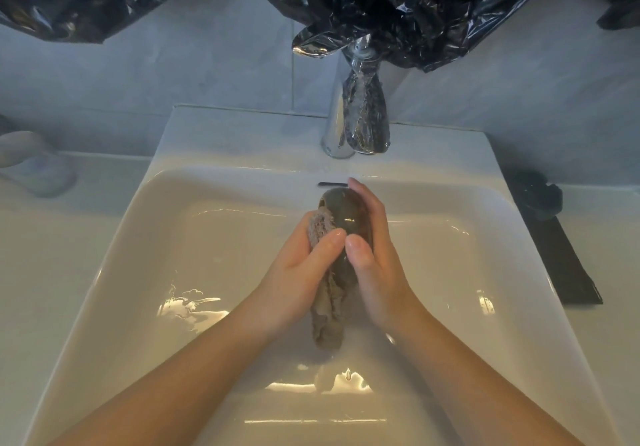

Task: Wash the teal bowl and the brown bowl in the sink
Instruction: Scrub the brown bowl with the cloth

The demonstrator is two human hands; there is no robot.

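A dark grey-brown bowl is held on edge over the middle of the white sink. My right hand grips the bowl from its right side, fingers along the rim and thumb on the near edge. With my left hand I press a wet beige cloth against the bowl's left side; the cloth's tail hangs down between my wrists. A dark teal, bowl-like object rests on the counter at the right; its shape is unclear.
A chrome tap, partly wrapped in black plastic, stands behind the basin. Black plastic sheeting hangs over the wall above. A black mat lies on the right counter. A blurred pale object sits on the left counter.
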